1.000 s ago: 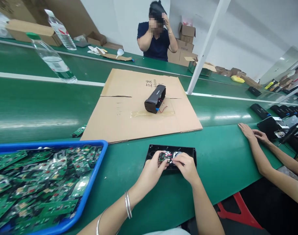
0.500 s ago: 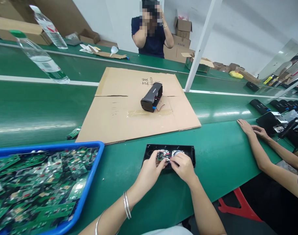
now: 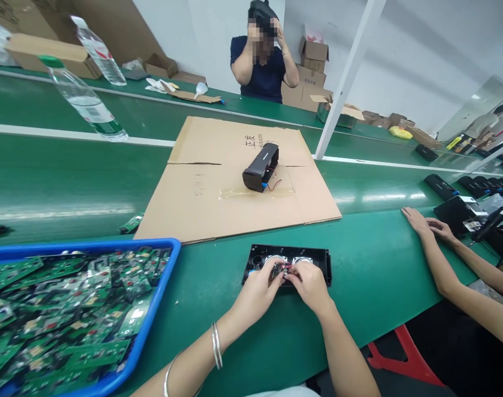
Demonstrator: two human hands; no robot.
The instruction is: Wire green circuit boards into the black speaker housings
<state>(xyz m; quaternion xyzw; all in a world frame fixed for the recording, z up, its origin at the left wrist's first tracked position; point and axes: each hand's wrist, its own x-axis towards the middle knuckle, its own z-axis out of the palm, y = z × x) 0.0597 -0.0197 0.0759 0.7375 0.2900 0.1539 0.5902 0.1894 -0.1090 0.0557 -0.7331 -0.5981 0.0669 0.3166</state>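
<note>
board: small pcb [image 3: 279,269] pinched between both hands over the black housing [image 3: 287,265] at the near belt edge
left hand: [image 3: 257,290] fingertips clamped on the board's left side
right hand: [image 3: 311,284] fingertips closed on its right side, by the red wires
step: looks like seating the board into the housing beside the two round speakers
next: likely needs board pressed flat, wires kept clear
hidden: board mostly covered by fingers; connector and seating state can't be made out
nearby: blue bin [image 3: 160,309] of boards at left
</note>
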